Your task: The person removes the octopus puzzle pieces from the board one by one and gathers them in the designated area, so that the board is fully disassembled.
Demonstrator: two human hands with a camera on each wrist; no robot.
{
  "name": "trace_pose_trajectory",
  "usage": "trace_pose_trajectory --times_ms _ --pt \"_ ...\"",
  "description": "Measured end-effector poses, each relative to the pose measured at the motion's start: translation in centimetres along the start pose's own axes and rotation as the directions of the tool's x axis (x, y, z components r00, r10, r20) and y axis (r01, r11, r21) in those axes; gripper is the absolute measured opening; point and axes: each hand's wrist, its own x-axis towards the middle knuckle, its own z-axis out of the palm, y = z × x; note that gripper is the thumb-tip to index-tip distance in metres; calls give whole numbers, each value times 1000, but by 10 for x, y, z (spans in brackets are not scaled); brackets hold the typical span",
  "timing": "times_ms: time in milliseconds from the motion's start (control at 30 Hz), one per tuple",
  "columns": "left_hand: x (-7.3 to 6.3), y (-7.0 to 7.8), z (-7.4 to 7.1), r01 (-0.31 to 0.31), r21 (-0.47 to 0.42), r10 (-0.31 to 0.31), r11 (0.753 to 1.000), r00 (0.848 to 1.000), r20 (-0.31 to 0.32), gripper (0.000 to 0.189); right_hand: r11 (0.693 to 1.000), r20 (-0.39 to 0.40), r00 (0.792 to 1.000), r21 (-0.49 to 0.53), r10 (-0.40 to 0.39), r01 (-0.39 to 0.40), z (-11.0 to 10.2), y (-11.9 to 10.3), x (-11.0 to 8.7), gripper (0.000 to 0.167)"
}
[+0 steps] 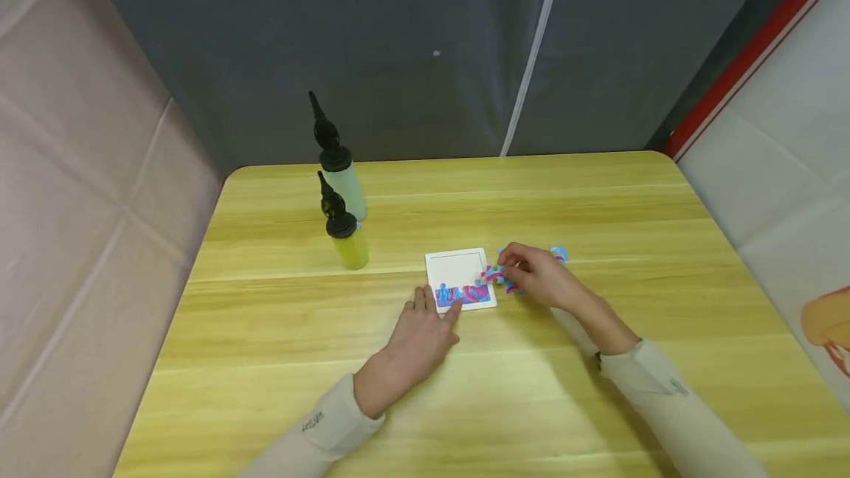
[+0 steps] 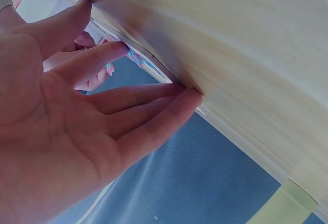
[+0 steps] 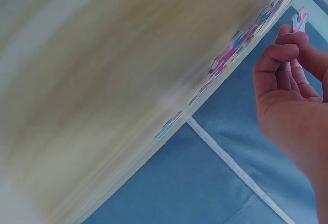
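Observation:
A white square puzzle tray (image 1: pixel 458 265) lies mid-table, its near row filled with pink and blue pieces (image 1: pixel 462 293). My left hand (image 1: pixel 433 306) lies flat on the table, with straight fingers (image 2: pixel 154 93) touching the tray's near left corner (image 2: pixel 146 60). Just right of the tray, my right hand (image 1: pixel 510 268) pinches a pink and blue puzzle piece (image 3: pixel 299 20) between thumb and curled fingers. Loose pieces (image 1: pixel 559 254) lie on the wood under and beyond that hand, and show as a scattered row (image 3: pixel 225 62) in the right wrist view.
Two squeeze bottles with black nozzles stand left of the tray, the yellow one (image 1: pixel 347 240) nearer and the pale one (image 1: pixel 340 168) behind it. The wooden table (image 1: pixel 598 190) ends at a grey curtain at the back, with padded walls on both sides.

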Motion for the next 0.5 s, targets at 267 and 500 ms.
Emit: trace_pose_trajectory --times_ms 267,500 --pt "0 0 0 4 -14 -4 1000 1000 2 54 1000 -8 1000 -2 -2 2 -2 3 -1 9" --pt "0 1 1 7 -25 -6 1000 1000 9 54 1000 -9 1000 -24 9 -9 -5 5 -4 8"
